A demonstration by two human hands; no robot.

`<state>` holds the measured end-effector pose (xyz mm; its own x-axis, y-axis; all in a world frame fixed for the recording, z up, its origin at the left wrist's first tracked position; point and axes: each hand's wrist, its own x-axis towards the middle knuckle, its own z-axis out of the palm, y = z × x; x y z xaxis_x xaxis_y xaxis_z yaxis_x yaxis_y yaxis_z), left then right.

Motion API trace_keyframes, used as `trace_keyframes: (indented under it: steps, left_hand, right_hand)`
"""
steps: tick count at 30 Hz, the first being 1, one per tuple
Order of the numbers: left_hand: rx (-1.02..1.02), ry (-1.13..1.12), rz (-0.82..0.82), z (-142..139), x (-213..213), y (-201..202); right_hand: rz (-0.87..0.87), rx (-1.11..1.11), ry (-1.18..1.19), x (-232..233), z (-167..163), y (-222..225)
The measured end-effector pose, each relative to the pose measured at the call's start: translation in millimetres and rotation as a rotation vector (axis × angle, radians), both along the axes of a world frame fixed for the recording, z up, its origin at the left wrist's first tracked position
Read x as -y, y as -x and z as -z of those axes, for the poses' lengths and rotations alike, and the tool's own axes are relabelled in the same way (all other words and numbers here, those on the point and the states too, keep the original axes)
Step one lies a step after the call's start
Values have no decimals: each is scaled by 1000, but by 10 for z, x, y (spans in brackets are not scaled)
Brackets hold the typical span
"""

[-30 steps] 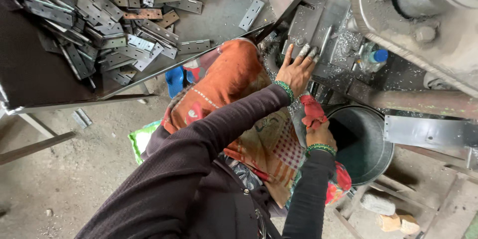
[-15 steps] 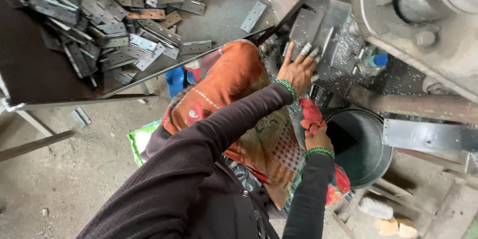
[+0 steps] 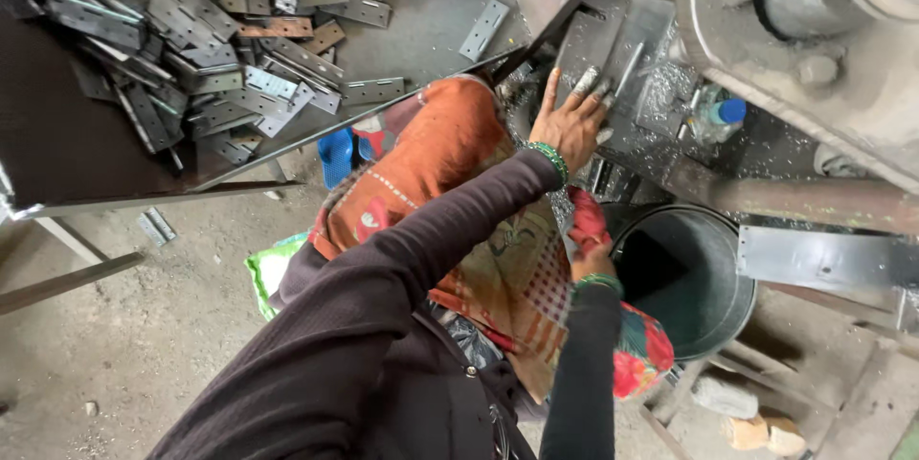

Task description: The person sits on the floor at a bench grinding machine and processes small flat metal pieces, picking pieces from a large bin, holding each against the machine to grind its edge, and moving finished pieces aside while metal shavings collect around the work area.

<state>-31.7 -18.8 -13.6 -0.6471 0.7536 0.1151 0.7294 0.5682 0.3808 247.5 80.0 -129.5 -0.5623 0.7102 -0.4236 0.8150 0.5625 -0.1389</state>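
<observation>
L hand (image 3: 572,120) flat on metal plate (image 3: 613,39)

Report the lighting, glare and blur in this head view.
Head view: soft, even daylight with no hard shadows; pale glare on the machine housing at top right; the bucket interior is dark; the left hand and hinge plates are sharp; wide-angle bending at the edges.

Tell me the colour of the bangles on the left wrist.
Green bangles, clearest in the head view.
</observation>
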Motion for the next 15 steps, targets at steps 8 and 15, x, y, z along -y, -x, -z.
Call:
trace_keyframes:
  steps: [8, 15]
  left_hand:
    - [7, -16, -2, -20, -184, 132]
    - [-9, -31, -11, -85, -135, 172]
  right_hand:
    - [31, 42, -54, 68, -50, -4]
    - [36, -196, -1, 116, 21, 49]
